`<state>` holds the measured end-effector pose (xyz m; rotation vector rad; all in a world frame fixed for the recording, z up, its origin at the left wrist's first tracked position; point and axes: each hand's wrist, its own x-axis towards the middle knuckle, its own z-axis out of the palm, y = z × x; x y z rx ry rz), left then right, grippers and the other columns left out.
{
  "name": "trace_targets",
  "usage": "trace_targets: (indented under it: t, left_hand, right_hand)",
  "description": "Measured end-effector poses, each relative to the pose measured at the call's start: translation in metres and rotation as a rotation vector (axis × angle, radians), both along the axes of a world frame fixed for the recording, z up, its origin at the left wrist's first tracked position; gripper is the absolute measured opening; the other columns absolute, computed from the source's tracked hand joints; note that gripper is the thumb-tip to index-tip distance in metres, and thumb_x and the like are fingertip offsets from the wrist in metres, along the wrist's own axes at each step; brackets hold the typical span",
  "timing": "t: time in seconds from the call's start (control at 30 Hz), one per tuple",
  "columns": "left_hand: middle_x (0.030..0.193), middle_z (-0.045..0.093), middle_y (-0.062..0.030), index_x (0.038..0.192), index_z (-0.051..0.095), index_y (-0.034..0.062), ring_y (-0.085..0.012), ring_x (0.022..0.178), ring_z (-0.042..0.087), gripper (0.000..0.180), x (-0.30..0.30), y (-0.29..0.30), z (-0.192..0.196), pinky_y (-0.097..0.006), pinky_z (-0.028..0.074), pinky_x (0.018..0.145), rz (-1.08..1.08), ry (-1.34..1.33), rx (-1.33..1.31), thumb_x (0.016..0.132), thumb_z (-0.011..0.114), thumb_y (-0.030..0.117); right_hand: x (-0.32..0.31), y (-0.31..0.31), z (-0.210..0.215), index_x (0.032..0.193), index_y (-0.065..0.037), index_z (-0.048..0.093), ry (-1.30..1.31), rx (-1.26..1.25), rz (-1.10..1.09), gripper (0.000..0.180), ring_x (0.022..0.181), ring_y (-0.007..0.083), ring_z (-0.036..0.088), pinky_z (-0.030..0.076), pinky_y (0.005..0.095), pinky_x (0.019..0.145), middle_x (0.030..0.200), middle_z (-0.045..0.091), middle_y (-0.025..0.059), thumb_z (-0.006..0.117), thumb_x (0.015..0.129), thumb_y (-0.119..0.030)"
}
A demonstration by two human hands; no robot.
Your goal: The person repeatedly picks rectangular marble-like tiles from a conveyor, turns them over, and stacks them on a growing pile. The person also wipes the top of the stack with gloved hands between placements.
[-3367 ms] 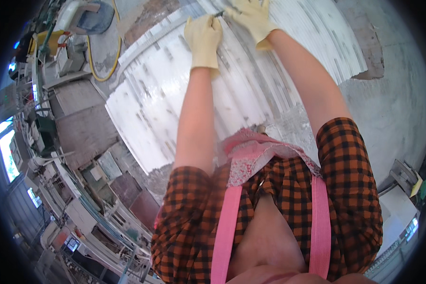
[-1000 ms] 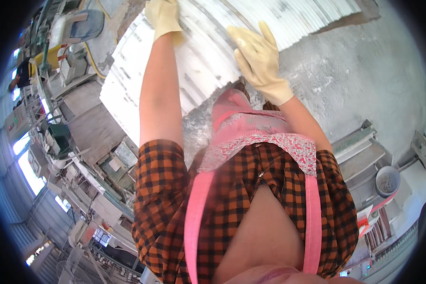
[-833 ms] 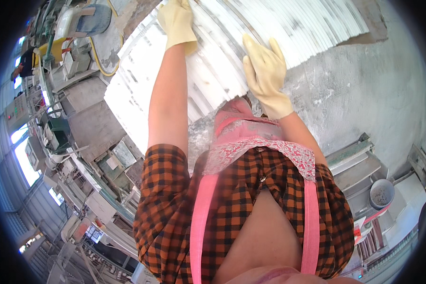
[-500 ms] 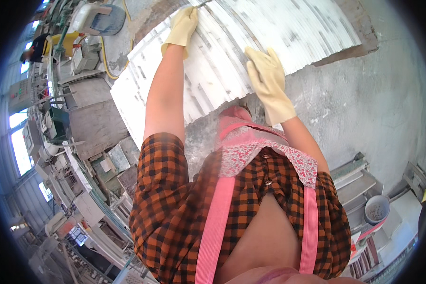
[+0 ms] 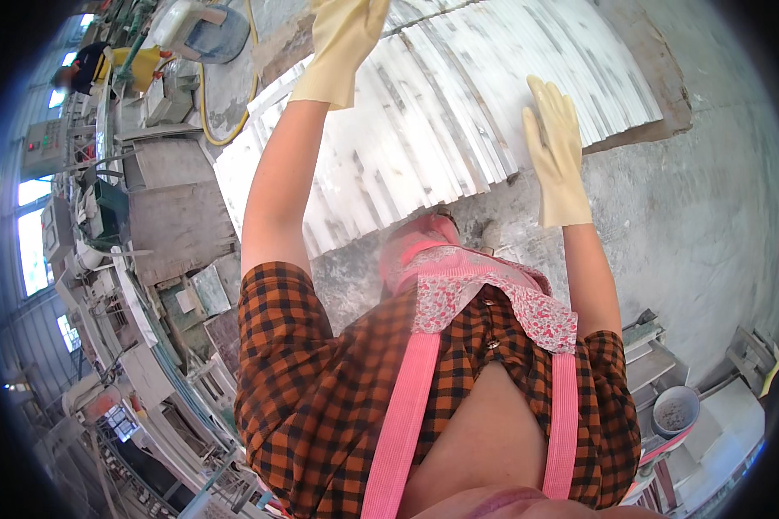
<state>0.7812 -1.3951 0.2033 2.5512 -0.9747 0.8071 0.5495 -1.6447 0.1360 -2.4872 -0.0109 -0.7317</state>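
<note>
A wide layer of white strips with grey streaks (image 5: 389,130), stone-like in look, lies side by side in front of me. My left hand (image 5: 344,43), in a cream rubber glove, reaches over the far left part of the layer. Its fingers run out past the top of the picture, so their grip is hidden. My right hand (image 5: 556,143), gloved the same way, is at the near right edge of the strips. Its fingers are stretched out and nothing is held in it; whether it touches the strips I cannot tell.
Brown board (image 5: 645,130) shows beneath the strips at the right. A yellow hose (image 5: 204,108) curves on the floor to the left, by a blue-and-white tub (image 5: 212,39). Machinery and slabs crowd the left side. A grey bucket (image 5: 675,409) stands at the lower right.
My left hand has moved farther forward, partly out of the picture. My right hand has shifted right along the near edge of the strips, its fingers straighter. The view has shifted slightly.
</note>
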Motion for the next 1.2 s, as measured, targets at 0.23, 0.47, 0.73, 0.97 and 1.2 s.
trace_targets:
  t: [0.23, 0.47, 0.73, 0.97, 1.2]
  left_hand:
    - [0.154, 0.041, -0.0152, 0.151, 0.041, 0.0154, -0.0312, 0.146, 0.032, 0.059, -0.059, -0.069, -0.061, -0.049, 0.016, 0.123, -0.005, 0.147, 0.333, 0.101, 0.044, 0.046]
    - [0.158, 0.035, -0.014, 0.154, 0.035, 0.0142, -0.033, 0.147, 0.03, 0.065, -0.031, -0.057, -0.115, -0.05, 0.015, 0.122, -0.176, 0.307, 0.28, 0.102, 0.037, 0.054]
    - [0.131, 0.061, -0.0211, 0.127, 0.064, 0.0091, -0.0369, 0.125, 0.056, 0.033, -0.205, -0.031, -0.068, -0.045, 0.044, 0.106, -0.159, 0.629, -0.455, 0.098, 0.058, 0.024]
    - [0.111, 0.07, -0.0201, 0.111, 0.065, -0.0061, -0.0269, 0.106, 0.067, 0.04, -0.463, 0.123, -0.046, -0.039, 0.048, 0.101, 0.766, 0.782, -1.267, 0.102, 0.045, 0.027]
    - [0.117, 0.068, -0.0207, 0.123, 0.059, -0.0076, -0.0295, 0.116, 0.064, 0.053, -0.597, 0.232, -0.18, -0.04, 0.047, 0.101, 1.114, 0.885, -1.629, 0.105, 0.043, 0.04]
  right_hand:
    - [0.027, 0.008, -0.003, 0.134, -0.002, 0.055, 0.129, -0.217, -0.012, 0.042, 0.127, 0.0323, 0.047, 0.033, 0.0475, 0.105, 0.137, 0.055, 0.0172, 0.054, 0.095, -0.018]
    - [0.025, 0.006, -0.011, 0.13, -0.002, 0.055, 0.089, -0.238, 0.026, 0.043, 0.126, 0.0291, 0.047, 0.032, 0.0463, 0.105, 0.134, 0.055, 0.0163, 0.056, 0.093, -0.022]
    - [0.021, -0.001, -0.019, 0.121, -0.002, 0.06, -0.056, -0.221, 0.065, 0.037, 0.117, 0.0296, 0.052, 0.035, 0.0451, 0.099, 0.124, 0.059, 0.0149, 0.057, 0.091, -0.023]
    - [0.021, -0.007, -0.034, 0.115, -0.004, 0.064, -0.137, -0.208, 0.06, 0.034, 0.109, 0.0268, 0.058, 0.04, 0.0404, 0.092, 0.114, 0.066, 0.0125, 0.059, 0.091, -0.026]
    - [0.01, -0.011, -0.043, 0.123, -0.013, 0.067, 0.086, 0.029, -0.013, 0.035, 0.109, 0.0288, 0.063, 0.048, 0.0379, 0.094, 0.12, 0.067, 0.0108, 0.057, 0.096, -0.034]
